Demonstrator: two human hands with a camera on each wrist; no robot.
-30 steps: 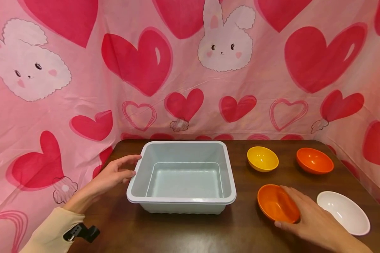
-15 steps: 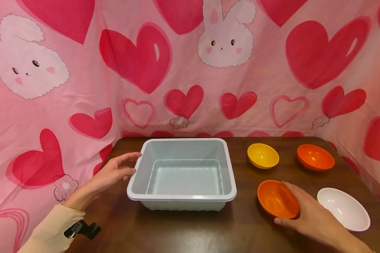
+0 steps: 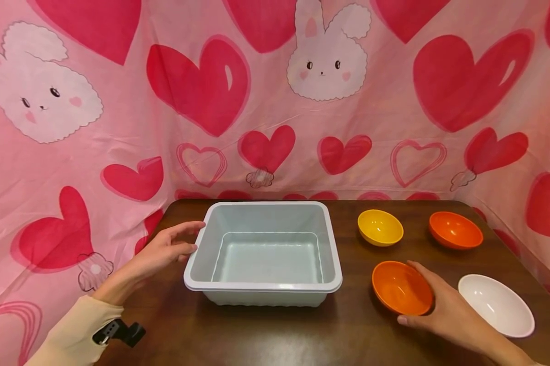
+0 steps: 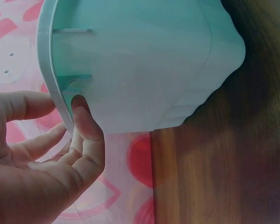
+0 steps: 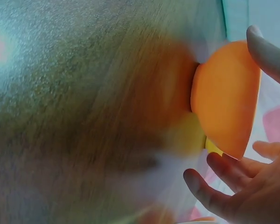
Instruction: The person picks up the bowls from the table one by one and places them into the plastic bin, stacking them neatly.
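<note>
A pale grey-green plastic basin (image 3: 263, 287) stands on the brown table. At its left side my left hand (image 3: 165, 249) pinches the rim lightly. In the left wrist view a fingertip (image 4: 79, 103) lies under the rim while another finger touches its edge from above. My right hand (image 3: 449, 310) spans the near orange bowl (image 3: 400, 290), thumb at the front and fingers at its right and back. The right wrist view shows this bowl (image 5: 228, 98) upright, base right at the table, with the thumb (image 5: 268, 53) at its rim and the fingers on the opposite side.
Farther back stand a yellow bowl (image 3: 380, 229) and a second orange bowl (image 3: 455, 231). An oval white bowl (image 3: 499, 307) lies to the right, partly behind my right forearm. Pink heart-and-rabbit cloth (image 3: 275, 101) hangs around the table (image 3: 275, 335) at the back and sides.
My right hand and the near orange bowl have shifted very slightly away and left, and a little more of the bowl's inside shows. The left hand stays at the rim.
</note>
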